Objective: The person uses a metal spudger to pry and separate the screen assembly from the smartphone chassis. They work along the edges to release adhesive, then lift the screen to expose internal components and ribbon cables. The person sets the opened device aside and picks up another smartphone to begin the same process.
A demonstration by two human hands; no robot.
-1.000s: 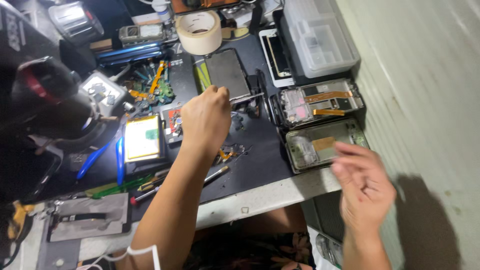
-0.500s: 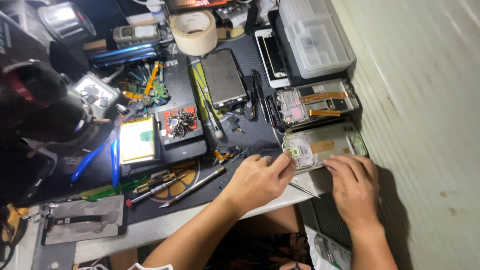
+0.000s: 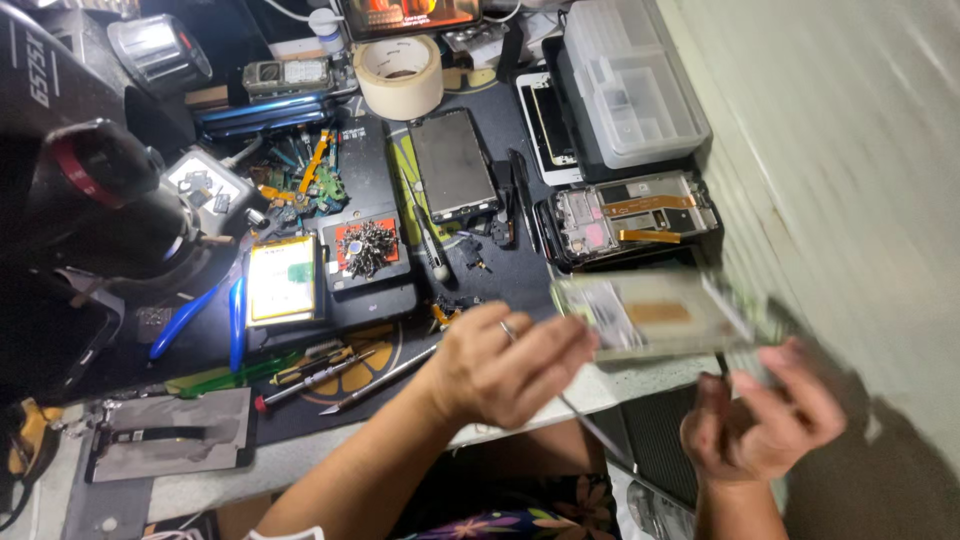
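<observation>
left hand (image 3: 505, 365) pinches 1 end of the open phone (image 3: 660, 312), so it stays level | right hand (image 3: 760, 425) half curled under the other end, grip blurred, cannot tell | phone is above the bench (image 3: 300, 455) front edge, off the mat (image 3: 500, 270)

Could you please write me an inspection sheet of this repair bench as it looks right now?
Surface: dark work mat, crowded.
Job's things: opened phone frame, blurred, lifted off the bench at the left hand; right hand just below it.
Clutter: second opened phone, tape roll, screw pile, blue-handled pliers, clear parts box.
Grippers: grip on the frame too blurred to tell.
Cables: white lead at the top edge.
Surroundings: pale wall on the right.
</observation>
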